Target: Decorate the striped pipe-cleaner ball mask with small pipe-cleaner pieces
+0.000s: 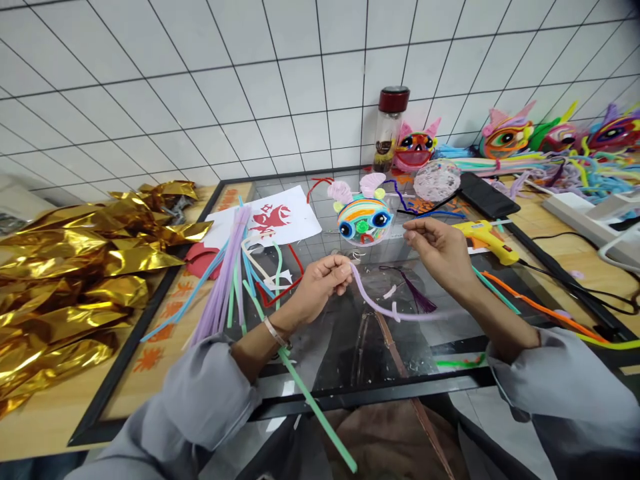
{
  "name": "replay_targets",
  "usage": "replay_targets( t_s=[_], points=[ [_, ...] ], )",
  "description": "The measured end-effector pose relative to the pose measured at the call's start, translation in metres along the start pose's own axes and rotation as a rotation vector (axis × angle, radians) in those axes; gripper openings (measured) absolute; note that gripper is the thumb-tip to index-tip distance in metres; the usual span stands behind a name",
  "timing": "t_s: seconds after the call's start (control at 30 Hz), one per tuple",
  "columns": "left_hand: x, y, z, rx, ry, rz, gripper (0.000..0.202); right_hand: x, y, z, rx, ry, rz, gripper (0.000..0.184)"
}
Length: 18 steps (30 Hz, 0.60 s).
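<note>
My left hand (327,283) pinches one end of a lilac pipe cleaner (373,303) between thumb and fingers. From there the pipe cleaner curves down and right over the glass tabletop (330,360), with a small bend partway along. My right hand (435,250) is raised to the right, its thumb and fingertips pressed together; whatever they may hold is too small to make out. Beyond and between both hands sits a colourful animal head (364,223) with big blue eyes and pink ears. A dark purple tassel (420,297) and short lilac scraps lie below my right hand.
Lilac pipe cleaners (220,293) and green and blue ones lie left. Gold foil (75,267) covers the far left. A yellow glue gun (490,243), a black phone (490,195) and a white power strip (585,217) are right. A bottle (389,130) stands against the wall.
</note>
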<state>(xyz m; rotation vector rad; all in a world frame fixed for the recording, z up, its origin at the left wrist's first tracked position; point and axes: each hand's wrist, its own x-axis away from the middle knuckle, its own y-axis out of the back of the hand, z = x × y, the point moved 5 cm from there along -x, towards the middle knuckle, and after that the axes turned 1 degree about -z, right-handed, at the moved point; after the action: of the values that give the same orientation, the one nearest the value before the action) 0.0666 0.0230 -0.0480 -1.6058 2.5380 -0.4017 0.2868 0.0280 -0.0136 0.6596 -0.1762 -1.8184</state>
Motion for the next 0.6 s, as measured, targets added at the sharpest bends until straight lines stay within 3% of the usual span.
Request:
replay_targets(
  t_s=[0.2,0.37,0.6],
  points=[
    [-0.013,0.019,-0.003,-0.031,-0.164,-0.261,0.023,-0.027,-0.019,-0.014,-0.129,-0.175,-0.015,0.038],
    [-0.029,0.021,-0.004,-0.08,-0.199,-0.232,0.023,-0.035,-0.035,-0.019,-0.261,-0.34,0.022,0.033],
    [-0.035,0.015,-0.002,-0.055,-0.196,-0.179,0.024,-0.033,-0.046,-0.015,-0.467,-0.416,0.113,0.026]
  ],
)
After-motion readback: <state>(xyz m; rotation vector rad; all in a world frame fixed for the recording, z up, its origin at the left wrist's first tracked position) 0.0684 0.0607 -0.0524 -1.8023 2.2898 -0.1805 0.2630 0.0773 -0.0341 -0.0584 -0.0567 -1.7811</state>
